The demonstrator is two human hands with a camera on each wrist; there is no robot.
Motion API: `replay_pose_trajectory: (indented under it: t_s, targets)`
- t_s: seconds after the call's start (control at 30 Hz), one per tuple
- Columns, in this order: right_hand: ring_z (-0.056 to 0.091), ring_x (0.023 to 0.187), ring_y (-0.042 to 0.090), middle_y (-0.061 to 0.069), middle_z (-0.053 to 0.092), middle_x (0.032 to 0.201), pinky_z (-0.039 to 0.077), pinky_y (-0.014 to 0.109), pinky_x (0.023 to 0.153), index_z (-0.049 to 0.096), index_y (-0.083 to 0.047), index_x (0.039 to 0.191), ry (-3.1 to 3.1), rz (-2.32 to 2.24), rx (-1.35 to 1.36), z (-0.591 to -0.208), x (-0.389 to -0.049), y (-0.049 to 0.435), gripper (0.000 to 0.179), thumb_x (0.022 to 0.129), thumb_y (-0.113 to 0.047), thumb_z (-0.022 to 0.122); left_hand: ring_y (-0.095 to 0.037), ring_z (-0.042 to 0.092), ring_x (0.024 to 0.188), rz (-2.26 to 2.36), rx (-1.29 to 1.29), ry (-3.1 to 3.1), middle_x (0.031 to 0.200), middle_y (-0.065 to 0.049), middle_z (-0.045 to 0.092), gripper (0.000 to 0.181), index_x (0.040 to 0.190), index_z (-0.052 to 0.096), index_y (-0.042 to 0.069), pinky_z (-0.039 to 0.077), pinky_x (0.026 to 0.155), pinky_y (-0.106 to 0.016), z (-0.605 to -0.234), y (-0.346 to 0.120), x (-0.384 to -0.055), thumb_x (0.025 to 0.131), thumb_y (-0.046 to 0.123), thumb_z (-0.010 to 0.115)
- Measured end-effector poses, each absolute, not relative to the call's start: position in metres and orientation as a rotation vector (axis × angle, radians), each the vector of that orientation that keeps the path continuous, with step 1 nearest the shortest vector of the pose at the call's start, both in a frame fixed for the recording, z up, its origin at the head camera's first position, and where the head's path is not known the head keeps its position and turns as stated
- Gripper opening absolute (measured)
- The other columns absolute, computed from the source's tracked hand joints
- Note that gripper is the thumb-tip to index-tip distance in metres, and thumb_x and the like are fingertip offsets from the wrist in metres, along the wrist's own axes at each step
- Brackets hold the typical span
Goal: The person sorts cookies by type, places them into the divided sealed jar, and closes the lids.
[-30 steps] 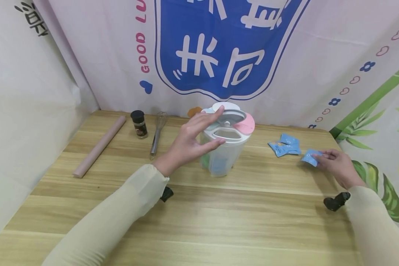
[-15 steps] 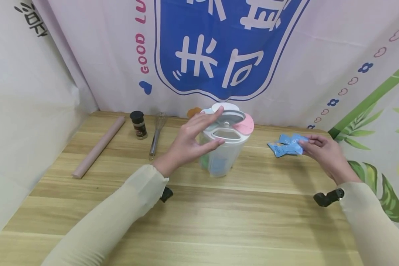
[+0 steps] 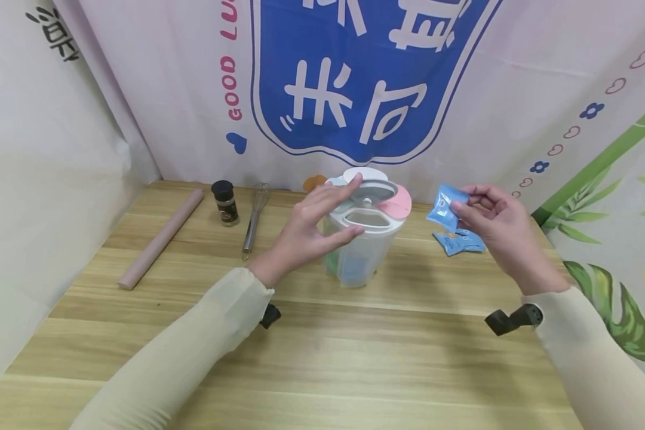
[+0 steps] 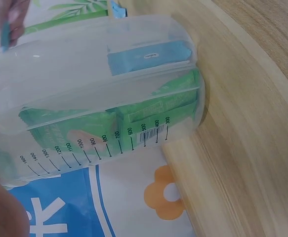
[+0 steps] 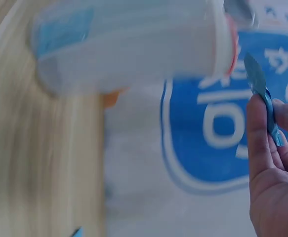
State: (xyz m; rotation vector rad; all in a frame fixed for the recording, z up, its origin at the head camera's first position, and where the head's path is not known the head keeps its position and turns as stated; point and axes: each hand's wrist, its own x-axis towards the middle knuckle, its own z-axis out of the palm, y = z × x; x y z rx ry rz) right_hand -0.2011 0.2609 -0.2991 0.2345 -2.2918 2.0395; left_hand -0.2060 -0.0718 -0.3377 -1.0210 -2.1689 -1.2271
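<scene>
In the head view a clear lidded storage container [image 3: 362, 254] stands mid-table, its grey flap [image 3: 375, 190] raised over an opening. My left hand [image 3: 312, 230] rests against the lid's left side, fingers fairly straight, thumb spread along the near rim. Through the wall in the left wrist view, green packets [image 4: 69, 131] and a blue packet [image 4: 148, 57] show in separate compartments. My right hand [image 3: 497, 224] pinches a small blue packet [image 3: 446, 206] in the air, right of the container. Below it, more blue packets [image 3: 464, 242] lie on the table.
A pink rolling pin [image 3: 161, 239] lies at the left. Beside it stand a black-capped spice jar [image 3: 225, 203] and, lying flat, a whisk [image 3: 255, 218]. A printed cloth [image 3: 183, 89] hangs behind the wooden table [image 3: 355, 364].
My right hand has lifted the blue packet and carried it leftward, past the other packets toward the container. The left hand and the container have stayed in place.
</scene>
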Motion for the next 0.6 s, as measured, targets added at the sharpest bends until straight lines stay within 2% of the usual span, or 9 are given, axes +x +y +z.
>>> replay_pose_trajectory:
  t_s: [0.2,0.33,0.53,0.6]
  targets:
    - [0.072,0.08,0.007,-0.001,0.071,0.097,0.065,0.021,0.073,0.063,-0.006,0.116,-2.164,2.042,0.458,-0.281,-0.189,0.232,0.021,0.098,0.0,0.07,-0.027,0.056,0.144,-1.227,-1.021,-2.164,0.149,-0.011,0.064,0.078,0.156,0.048,0.011,0.028,0.134,-0.045,-0.338,-0.073,-0.206,0.089,0.02,0.085]
    - [0.074,0.083,0.009,0.003,0.072,0.101,0.066,0.024,0.075,0.062,-0.004,0.117,-2.103,2.015,0.572,-0.273,-0.183,0.214,0.021,0.097,0.0,0.07,-0.026,0.056,0.144,-1.23,-1.019,-2.166,0.149,-0.01,0.064,0.077,0.156,0.048,0.011,0.027,0.134,-0.044,-0.339,-0.073,-0.206,0.089,0.02,0.085]
    - [0.073,0.086,0.011,0.005,0.069,0.102,0.066,0.025,0.078,0.062,-0.006,0.115,-2.017,1.88,0.723,-0.269,-0.173,0.186,0.023,0.097,0.008,0.066,-0.027,0.056,0.144,-1.233,-1.022,-2.16,0.15,-0.01,0.063,0.077,0.156,0.048,0.01,0.027,0.134,-0.043,-0.339,-0.072,-0.207,0.089,0.021,0.084]
    - [0.073,0.087,0.01,0.005,0.068,0.103,0.066,0.025,0.079,0.061,0.001,0.115,-2.018,1.768,0.778,-0.269,-0.171,0.178,0.022,0.096,0.011,0.065,-0.027,0.056,0.144,-1.233,-1.02,-2.158,0.149,-0.011,0.064,0.077,0.156,0.048,0.009,0.028,0.134,-0.043,-0.339,-0.072,-0.207,0.089,0.021,0.084]
